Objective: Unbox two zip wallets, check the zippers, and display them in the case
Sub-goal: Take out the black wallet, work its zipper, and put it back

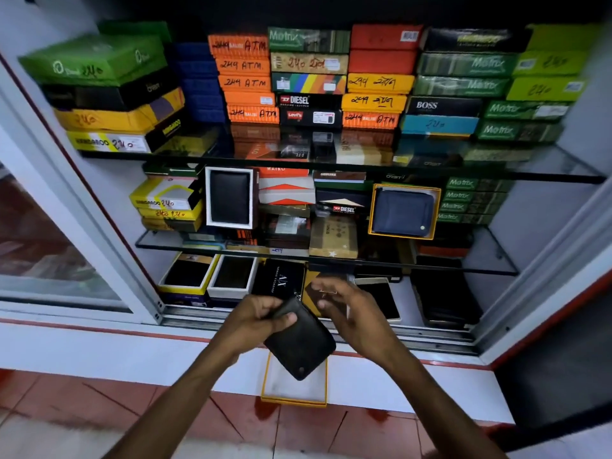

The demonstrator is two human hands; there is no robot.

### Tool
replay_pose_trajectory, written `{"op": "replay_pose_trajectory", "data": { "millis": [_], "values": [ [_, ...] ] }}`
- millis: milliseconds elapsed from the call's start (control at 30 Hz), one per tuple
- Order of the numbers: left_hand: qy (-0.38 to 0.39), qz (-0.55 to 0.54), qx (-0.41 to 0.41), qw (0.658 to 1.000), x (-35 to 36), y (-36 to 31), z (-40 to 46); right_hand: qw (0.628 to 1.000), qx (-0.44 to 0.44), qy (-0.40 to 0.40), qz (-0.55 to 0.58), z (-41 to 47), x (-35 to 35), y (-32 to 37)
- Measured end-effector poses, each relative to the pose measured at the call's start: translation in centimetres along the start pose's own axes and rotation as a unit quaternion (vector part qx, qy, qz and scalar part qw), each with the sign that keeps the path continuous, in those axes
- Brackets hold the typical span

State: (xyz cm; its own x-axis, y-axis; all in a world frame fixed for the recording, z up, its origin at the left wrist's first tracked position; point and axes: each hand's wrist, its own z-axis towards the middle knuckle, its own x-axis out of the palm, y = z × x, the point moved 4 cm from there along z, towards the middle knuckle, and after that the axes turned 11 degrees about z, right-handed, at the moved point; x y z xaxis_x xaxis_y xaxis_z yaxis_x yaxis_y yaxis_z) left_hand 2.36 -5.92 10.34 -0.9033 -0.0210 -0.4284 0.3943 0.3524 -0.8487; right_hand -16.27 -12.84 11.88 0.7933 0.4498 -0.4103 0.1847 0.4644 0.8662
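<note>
One blue wallet (403, 212) sits displayed; left hand (261, 318) grips the black wallet (299, 339), right hand (344, 304) released, zipper check pending.

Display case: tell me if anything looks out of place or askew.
One thing stands out: an empty yellow-rimmed box sits on the white ledge outside the case, jutting over its edge above the floor. The left hand holds the black wallet above it. The boxes at top left are stacked crookedly.
</note>
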Motion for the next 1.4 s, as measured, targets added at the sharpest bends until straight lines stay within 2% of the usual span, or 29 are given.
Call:
{"op": "replay_pose_trajectory", "data": {
  "millis": [67,167,367,500,600,800,967,1100,1267,1400],
  "values": [
    [0.017,0.035,0.026,0.999,-0.6,-2.1,-0.3,0.992,-0.084,0.061,-0.071,1.6,-0.3,2.3],
    [0.029,0.078,0.044,0.996,-1.4,-4.3,-0.8,0.977,-0.129,0.116,-0.122,3.0,-0.8,3.5],
    [0.073,0.077,0.049,0.993,-2.6,-5.7,-0.9,0.971,-0.155,0.099,-0.153,3.7,-2.5,4.7],
    [0.132,-0.079,0.053,0.987,-4.0,-5.3,-0.6,0.963,-0.194,0.074,-0.169,2.9,-3.8,7.0],
    [0.144,-0.239,0.052,0.959,-5.3,-4.7,-0.2,0.955,-0.230,0.035,-0.184,2.0,-5.3,9.8],
    [0.083,-0.432,-0.003,0.898,-4.5,-5.1,0.2,0.947,-0.271,-0.085,-0.152,0.6,-5.8,12.8],
    [0.049,-0.515,-0.088,0.851,-1.6,-6.2,0.1,0.940,-0.260,-0.160,-0.150,-0.4,-4.1,11.9],
    [0.059,-0.553,-0.125,0.822,0.0,-7.3,-0.2,0.950,-0.203,-0.158,-0.176,-0.8,-3.5,10.1],
    [0.121,-0.608,-0.117,0.776,1.4,-9.1,-0.2,0.960,-0.140,-0.121,-0.210,-1.2,-2.2,9.2],
    [0.115,-0.625,-0.098,0.766,1.6,-9.5,0.2,0.961,-0.116,-0.141,-0.207,-1.4,-2.3,8.8]
  ]
}}
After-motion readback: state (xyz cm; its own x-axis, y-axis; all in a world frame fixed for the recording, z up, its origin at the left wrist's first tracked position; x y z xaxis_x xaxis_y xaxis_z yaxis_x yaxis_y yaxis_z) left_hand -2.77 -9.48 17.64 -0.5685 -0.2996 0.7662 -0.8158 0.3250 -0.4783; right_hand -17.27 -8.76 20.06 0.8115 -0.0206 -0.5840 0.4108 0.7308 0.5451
